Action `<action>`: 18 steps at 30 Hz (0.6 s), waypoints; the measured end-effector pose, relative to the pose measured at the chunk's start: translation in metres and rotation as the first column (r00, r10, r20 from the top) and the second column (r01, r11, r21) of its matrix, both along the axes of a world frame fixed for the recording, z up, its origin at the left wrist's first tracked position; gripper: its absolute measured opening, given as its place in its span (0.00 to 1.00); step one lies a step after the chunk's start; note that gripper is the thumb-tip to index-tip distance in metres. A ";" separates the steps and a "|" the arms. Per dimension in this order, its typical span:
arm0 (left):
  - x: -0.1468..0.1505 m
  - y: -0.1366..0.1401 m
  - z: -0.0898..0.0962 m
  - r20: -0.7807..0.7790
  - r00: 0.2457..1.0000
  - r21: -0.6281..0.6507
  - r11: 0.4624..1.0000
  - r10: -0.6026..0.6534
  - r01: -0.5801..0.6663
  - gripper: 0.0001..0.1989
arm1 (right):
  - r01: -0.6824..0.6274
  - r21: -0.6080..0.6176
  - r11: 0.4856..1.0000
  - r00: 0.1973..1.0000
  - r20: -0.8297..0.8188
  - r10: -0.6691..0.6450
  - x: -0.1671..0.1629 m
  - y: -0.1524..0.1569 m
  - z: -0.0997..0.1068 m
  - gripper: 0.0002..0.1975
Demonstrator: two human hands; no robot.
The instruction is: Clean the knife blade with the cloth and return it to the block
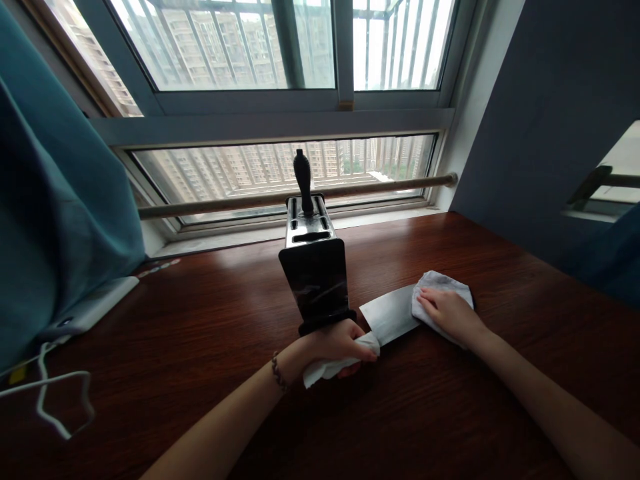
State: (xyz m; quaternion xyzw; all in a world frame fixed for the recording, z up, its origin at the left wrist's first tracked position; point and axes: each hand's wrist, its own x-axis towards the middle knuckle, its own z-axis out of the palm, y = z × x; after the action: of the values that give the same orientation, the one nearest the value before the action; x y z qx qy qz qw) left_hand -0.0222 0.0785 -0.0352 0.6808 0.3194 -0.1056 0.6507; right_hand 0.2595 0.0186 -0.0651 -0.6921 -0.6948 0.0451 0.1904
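Note:
A cleaver (390, 315) with a broad silvery blade is held low over the brown table, its blade pointing right. My left hand (340, 341) is closed round its handle, with a white tissue (330, 370) wrapped between the hand and the handle. The handle itself is hidden. My right hand (450, 312) presses a pale grey-white cloth (435, 283) against the far end of the blade, fingers bent over the cloth. The cloth covers the blade's tip. Just beyond my left hand stands a knife block (307, 227) with one black-handled tool (303, 180) upright in it.
A dark glossy panel (317, 280) fronts the knife block. On the left of the wooden table (220, 313) lie a white power strip (100, 307) and a white cable (65, 427), beside a blue curtain (90, 180). A rail (380, 185) runs along the window behind.

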 end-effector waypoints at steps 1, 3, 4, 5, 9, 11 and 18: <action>0.000 0.000 0.000 -0.002 1.000 0.001 1.000 0.002 -0.002 0.12 | 0.032 -0.012 0.999 0.999 0.015 -0.032 0.000 -0.001 0.002 0.17; -0.001 0.000 -0.001 -0.003 1.000 0.001 1.000 0.004 -0.004 0.12 | 0.082 -0.034 0.996 0.995 0.061 -0.080 -0.001 -0.002 0.003 0.17; -0.001 0.000 -0.001 -0.003 1.000 0.001 1.000 0.006 -0.006 0.12 | 0.094 -0.042 0.995 0.992 0.088 -0.090 -0.002 -0.002 0.002 0.17; -0.001 0.000 -0.001 -0.004 1.000 0.001 1.000 0.007 -0.007 0.12 | 0.093 -0.046 0.995 0.990 0.112 -0.087 -0.003 -0.001 0.000 0.17; -0.001 0.000 0.000 -0.003 1.000 -0.003 1.000 0.011 -0.011 0.12 | -0.015 -0.008 1.000 0.993 0.117 0.016 -0.001 0.002 -0.012 0.20; 0.000 0.000 0.000 -0.002 1.000 -0.002 1.000 0.006 -0.006 0.11 | -0.090 0.027 0.996 0.994 0.072 0.088 0.002 0.004 -0.015 0.21; 0.000 0.002 -0.005 0.008 1.000 0.011 1.000 0.001 -0.001 0.13 | -0.215 0.062 0.975 0.976 -0.023 0.217 0.004 0.005 -0.009 0.21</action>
State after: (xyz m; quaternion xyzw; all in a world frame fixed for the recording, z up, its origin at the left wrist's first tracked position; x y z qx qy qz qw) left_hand -0.0224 0.0801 -0.0399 0.6848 0.3177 -0.1010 0.6480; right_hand 0.2633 0.0236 -0.0739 -0.6058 -0.7640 0.0552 0.2149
